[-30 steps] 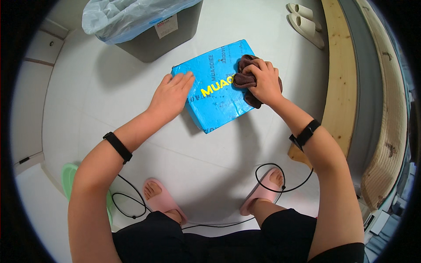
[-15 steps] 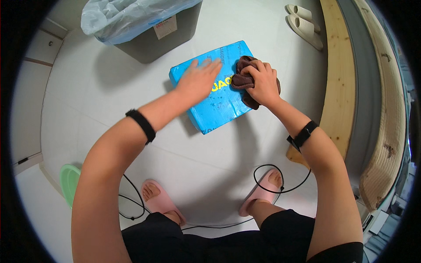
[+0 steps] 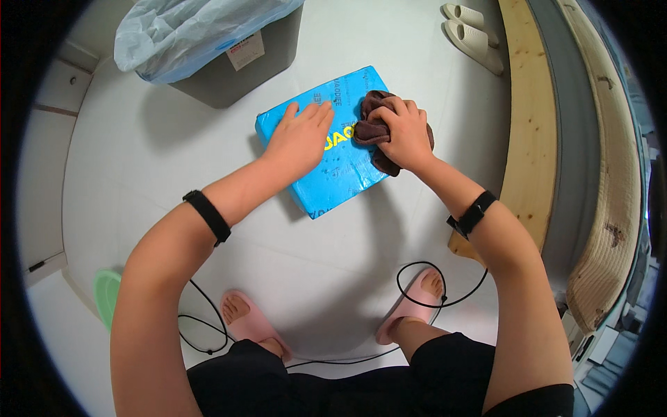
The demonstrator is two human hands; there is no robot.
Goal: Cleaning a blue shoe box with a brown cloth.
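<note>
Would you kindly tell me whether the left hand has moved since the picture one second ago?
Yes: judged against the grey bin, the left hand has moved rightward, farther in over the blue box.

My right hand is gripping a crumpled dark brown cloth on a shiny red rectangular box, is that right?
Not quite: the shiny rectangular box is blue, not red, as the head view shows. Your right hand does grip the crumpled dark brown cloth on it.

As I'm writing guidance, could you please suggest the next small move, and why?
Perhaps draw the left hand aside, giving the cloth room: that hand covers part of the box, and the right hand grips the cloth at the box's right edge.
</note>
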